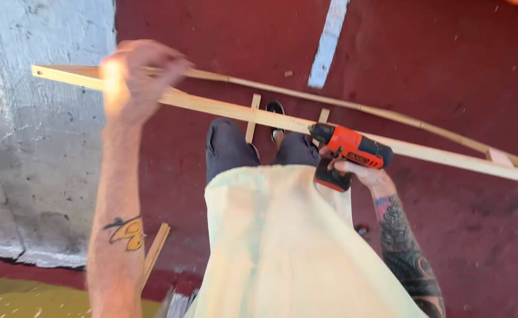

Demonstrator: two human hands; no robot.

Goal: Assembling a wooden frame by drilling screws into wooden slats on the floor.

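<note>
From the head camera we look straight down our own body, past a pale yellow apron [282,247] and dark trousers to a shoe [275,109] on the red floor [459,70].

Our left hand [132,79] is raised at the left. It is blurred, yet the fingers look clenched around the long wooden strip [229,110], near its left end by the grey concrete wall [41,129].

Our right hand [359,171] grips the handle of the orange cordless drill [353,148]. Its nose sits against the same strip, just right of the middle.

The strip runs from far left across to the right edge, held up off the floor. A thinner, bowed strip [359,108] lies just beyond it, joined to it by short cross pieces [253,118].

In our judgement the main risk is the long unsupported span. We hold it at only two places, so pressure from the drill could make the thin wood flex, twist or split.

The bit could also skate off the narrow face toward our legs, which stand directly beneath.

The blur at the left hand suggests an unsteady grip, and a slip there would drop that end.

A loose offcut [153,256] lies on the floor near our left side and could catch a foot.
</note>
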